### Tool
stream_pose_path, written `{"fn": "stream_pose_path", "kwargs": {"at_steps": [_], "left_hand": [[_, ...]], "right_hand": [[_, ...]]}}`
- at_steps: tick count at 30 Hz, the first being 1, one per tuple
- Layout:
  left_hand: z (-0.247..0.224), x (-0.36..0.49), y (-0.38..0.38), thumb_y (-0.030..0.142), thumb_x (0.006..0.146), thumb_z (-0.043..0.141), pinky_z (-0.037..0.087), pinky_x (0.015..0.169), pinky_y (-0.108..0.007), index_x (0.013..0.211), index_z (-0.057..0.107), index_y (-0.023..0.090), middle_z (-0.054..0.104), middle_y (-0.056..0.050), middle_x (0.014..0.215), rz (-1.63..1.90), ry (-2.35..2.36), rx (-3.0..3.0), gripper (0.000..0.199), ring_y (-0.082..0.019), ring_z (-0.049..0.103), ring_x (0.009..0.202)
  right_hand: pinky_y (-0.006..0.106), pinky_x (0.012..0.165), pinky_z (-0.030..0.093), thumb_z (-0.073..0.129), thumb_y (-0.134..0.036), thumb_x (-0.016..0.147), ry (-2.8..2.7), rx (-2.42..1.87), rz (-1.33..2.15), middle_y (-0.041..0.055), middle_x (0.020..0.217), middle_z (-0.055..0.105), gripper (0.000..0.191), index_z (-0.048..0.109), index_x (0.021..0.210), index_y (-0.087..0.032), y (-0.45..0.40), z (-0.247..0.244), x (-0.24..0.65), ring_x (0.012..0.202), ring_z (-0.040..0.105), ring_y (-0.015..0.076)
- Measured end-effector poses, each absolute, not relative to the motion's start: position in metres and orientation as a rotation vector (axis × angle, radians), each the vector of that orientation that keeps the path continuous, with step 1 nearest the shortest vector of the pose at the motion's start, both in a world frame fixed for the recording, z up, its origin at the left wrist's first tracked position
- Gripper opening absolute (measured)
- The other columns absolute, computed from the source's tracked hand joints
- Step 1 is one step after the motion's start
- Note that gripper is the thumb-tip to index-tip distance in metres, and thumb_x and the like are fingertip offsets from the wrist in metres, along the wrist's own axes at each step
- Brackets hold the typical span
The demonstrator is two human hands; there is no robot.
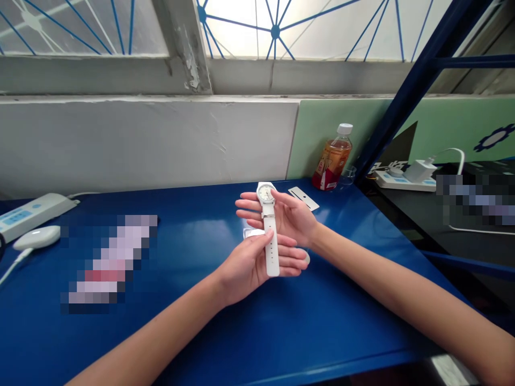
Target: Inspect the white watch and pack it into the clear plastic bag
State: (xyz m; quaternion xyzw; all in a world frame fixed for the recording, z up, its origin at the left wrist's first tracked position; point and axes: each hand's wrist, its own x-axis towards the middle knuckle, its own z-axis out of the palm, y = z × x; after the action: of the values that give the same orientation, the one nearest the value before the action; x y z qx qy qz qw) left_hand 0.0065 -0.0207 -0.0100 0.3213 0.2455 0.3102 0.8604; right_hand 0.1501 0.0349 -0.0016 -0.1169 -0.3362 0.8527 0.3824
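A white wristwatch point(271, 244) with a round dial lies stretched out across both palms, its strap undone. My left hand point(257, 260) holds the punched strap end, thumb pressed on top and fingers stretched out beneath. At the dial end, my right hand point(292, 214) supports the watch from below, its thumb on the edge of the case. A small white object is partly hidden behind my left hand; I cannot make out what it is.
On the blue table point(193, 332) a blurred-out flat item point(115, 257) lies left, near a power strip point(36, 212) and a white oval device point(38, 237). A drink bottle point(333, 158) and white card point(303, 198) are behind my right hand. A blue frame post point(410, 91) slants at right.
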Motion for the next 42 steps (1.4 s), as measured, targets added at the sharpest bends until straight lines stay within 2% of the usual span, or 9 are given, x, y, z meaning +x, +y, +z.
{"fn": "stream_pose_path", "kwargs": {"at_steps": [6, 11, 14, 19, 24, 28, 34, 38, 42], "left_hand": [[-0.007, 0.007, -0.021, 0.024, 0.106, 0.034, 0.058, 0.080, -0.038, 0.099, 0.068, 0.002, 0.074, -0.023, 0.097, 0.621, 0.590, 0.665, 0.042, -0.027, 0.075, 0.087], [-0.007, 0.005, -0.020, 0.023, 0.105, 0.036, 0.057, 0.085, -0.040, 0.102, 0.068, 0.000, 0.073, -0.025, 0.102, 0.608, 0.626, 0.687, 0.039, -0.030, 0.074, 0.093], [-0.006, 0.006, -0.020, 0.024, 0.104, 0.038, 0.055, 0.088, -0.041, 0.107, 0.066, -0.001, 0.072, -0.027, 0.106, 0.610, 0.638, 0.682, 0.037, -0.030, 0.073, 0.097], [-0.005, 0.005, -0.020, 0.026, 0.105, 0.035, 0.050, 0.096, -0.046, 0.124, 0.057, -0.001, 0.068, -0.029, 0.115, 0.632, 0.516, 0.607, 0.039, -0.032, 0.069, 0.107], [-0.003, 0.006, -0.019, 0.028, 0.106, 0.034, 0.049, 0.098, -0.047, 0.126, 0.057, -0.001, 0.067, -0.028, 0.118, 0.621, 0.452, 0.587, 0.042, -0.032, 0.068, 0.109], [-0.002, 0.008, -0.018, 0.022, 0.104, 0.041, 0.050, 0.097, -0.046, 0.116, 0.062, -0.001, 0.069, -0.028, 0.113, 0.666, 0.528, 0.640, 0.034, -0.032, 0.070, 0.105], [0.000, 0.010, -0.015, 0.017, 0.102, 0.044, 0.051, 0.097, -0.047, 0.115, 0.065, -0.002, 0.071, -0.027, 0.109, 0.668, 0.610, 0.712, 0.031, -0.032, 0.071, 0.104], [-0.001, 0.011, -0.015, 0.015, 0.102, 0.041, 0.057, 0.090, -0.043, 0.111, 0.064, -0.001, 0.072, -0.027, 0.105, 0.681, 0.661, 0.682, 0.029, -0.030, 0.073, 0.098], [-0.002, 0.012, -0.016, 0.013, 0.102, 0.039, 0.059, 0.085, -0.039, 0.109, 0.063, 0.001, 0.074, -0.025, 0.101, 0.691, 0.675, 0.674, 0.028, -0.027, 0.075, 0.093]], "right_hand": [[0.037, 0.098, 0.051, 0.030, -0.025, 0.103, -0.906, -0.424, 2.153, 0.0134, 0.119, 0.071, 0.038, 0.058, 0.126, -0.011, 0.037, -0.012, 0.154, 0.105, 0.069, 0.0203], [0.039, 0.110, 0.042, 0.047, -0.015, 0.097, -0.936, -0.459, 2.041, 0.0141, 0.127, 0.067, 0.029, 0.061, 0.122, -0.010, 0.039, -0.013, 0.155, 0.115, 0.065, 0.0209], [0.038, 0.112, 0.041, 0.049, -0.016, 0.097, -0.943, -0.455, 2.050, 0.0128, 0.125, 0.068, 0.028, 0.061, 0.121, -0.010, 0.040, -0.013, 0.157, 0.116, 0.065, 0.0210], [0.036, 0.104, 0.049, 0.049, -0.017, 0.096, -0.963, -0.475, 2.058, 0.0118, 0.125, 0.069, 0.030, 0.061, 0.122, -0.012, 0.042, -0.011, 0.161, 0.110, 0.068, 0.0207], [0.036, 0.105, 0.049, 0.054, -0.014, 0.093, -1.015, -0.489, 2.021, 0.0127, 0.129, 0.067, 0.031, 0.062, 0.123, -0.012, 0.043, -0.010, 0.163, 0.111, 0.068, 0.0205], [0.038, 0.105, 0.047, 0.053, -0.016, 0.094, -1.043, -0.449, 2.049, 0.0125, 0.127, 0.067, 0.033, 0.060, 0.126, -0.014, 0.044, -0.009, 0.165, 0.113, 0.067, 0.0216], [0.043, 0.108, 0.042, 0.039, -0.031, 0.100, -1.026, -0.449, 2.113, 0.0125, 0.124, 0.069, 0.037, 0.057, 0.129, -0.016, 0.041, -0.005, 0.165, 0.112, 0.066, 0.0220], [0.042, 0.109, 0.041, 0.024, -0.035, 0.105, -0.976, -0.442, 2.138, 0.0128, 0.130, 0.066, 0.046, 0.058, 0.127, -0.013, 0.040, -0.002, 0.165, 0.116, 0.064, 0.0216], [0.040, 0.110, 0.041, 0.021, -0.036, 0.106, -0.985, -0.453, 2.135, 0.0131, 0.132, 0.064, 0.049, 0.060, 0.126, -0.012, 0.039, 0.000, 0.166, 0.116, 0.064, 0.0203]]}}
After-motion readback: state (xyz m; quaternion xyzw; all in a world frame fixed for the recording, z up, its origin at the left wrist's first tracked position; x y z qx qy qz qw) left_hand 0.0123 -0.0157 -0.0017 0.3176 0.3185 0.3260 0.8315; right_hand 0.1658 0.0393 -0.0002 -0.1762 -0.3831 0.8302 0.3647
